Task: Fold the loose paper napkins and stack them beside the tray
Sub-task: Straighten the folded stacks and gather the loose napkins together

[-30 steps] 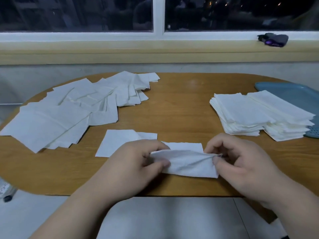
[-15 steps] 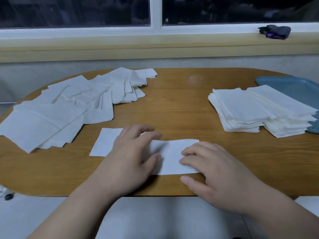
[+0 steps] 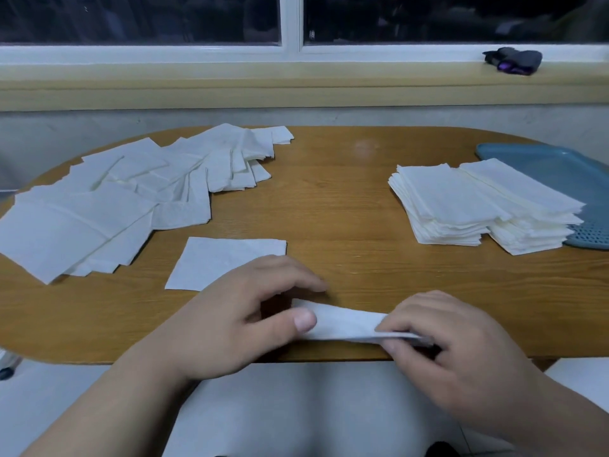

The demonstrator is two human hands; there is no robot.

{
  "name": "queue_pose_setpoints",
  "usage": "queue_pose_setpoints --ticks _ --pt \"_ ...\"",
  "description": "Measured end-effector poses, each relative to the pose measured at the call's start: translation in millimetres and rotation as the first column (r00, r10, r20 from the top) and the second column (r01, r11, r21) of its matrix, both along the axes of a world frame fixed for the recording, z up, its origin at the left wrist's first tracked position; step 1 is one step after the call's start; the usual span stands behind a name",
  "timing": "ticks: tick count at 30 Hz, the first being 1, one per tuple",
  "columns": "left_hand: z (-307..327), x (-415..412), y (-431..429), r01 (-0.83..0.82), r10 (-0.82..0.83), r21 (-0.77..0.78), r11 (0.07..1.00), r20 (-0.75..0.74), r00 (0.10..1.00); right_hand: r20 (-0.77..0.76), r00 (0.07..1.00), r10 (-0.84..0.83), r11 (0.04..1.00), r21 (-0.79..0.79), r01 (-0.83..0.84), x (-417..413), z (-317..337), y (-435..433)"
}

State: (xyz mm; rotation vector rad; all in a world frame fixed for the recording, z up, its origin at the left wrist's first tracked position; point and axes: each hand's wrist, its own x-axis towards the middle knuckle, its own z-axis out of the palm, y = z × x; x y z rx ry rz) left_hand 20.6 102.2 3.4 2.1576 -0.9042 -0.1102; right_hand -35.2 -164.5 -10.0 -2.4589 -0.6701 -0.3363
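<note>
Left hand (image 3: pixel 244 318) and right hand (image 3: pixel 461 351) each pinch one end of the thin white half-folded paper napkin (image 3: pixel 346 324) at the near edge of the oval wooden table (image 3: pixel 346 209), where an uneven pull could likely tear it or skew the crease

One white napkin strip (image 3: pixel 346 324) sits folded narrow at the near edge of the desk (image 3: pixel 346 209), with the left hand (image 3: pixel 244 318) and right hand (image 3: pixel 454 351) pinching its ends. A single flat napkin (image 3: pixel 217 262) lies just behind it. The loose napkins (image 3: pixel 131 199) are fanned out messily on the left. Two neat folded stacks (image 3: pixel 445 199) sit on the right, up against the blue tray (image 3: pixel 560 166).
</note>
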Motion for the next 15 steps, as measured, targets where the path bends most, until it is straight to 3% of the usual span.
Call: queue_pose_setpoints --ticks 3,6,9,12,15 --pt "5.9 -4.0 -0.2 -0.014 0.002 -0.104 0.994 -0.116 0.993 -0.198 0.975 -0.099 0.962 0.231 0.145 9.1 13.6 16.6" --pt "8.6 -4.7 3.5 -0.226 0.213 -0.140 0.964 -0.104 0.971 -0.331 0.939 -0.092 0.887 0.400 0.228 27.7 23.8 34.6" --pt "12.8 -1.6 20.5 -0.458 0.421 -0.199 0.866 -0.203 0.884 -0.406 0.913 -0.041 0.867 0.439 0.235 44.8 33.1 57.6" --pt "15.5 4.0 44.0 -0.585 0.513 -0.213 0.782 -0.311 0.800 -0.432 0.901 -0.042 0.867 0.432 0.248 60.5 34.6 85.0" --pt "11.4 13.4 61.8 -0.665 0.622 -0.130 0.735 -0.261 0.738 -0.416 0.903 -0.108 0.912 0.320 0.257 78.4 28.7 111.5"
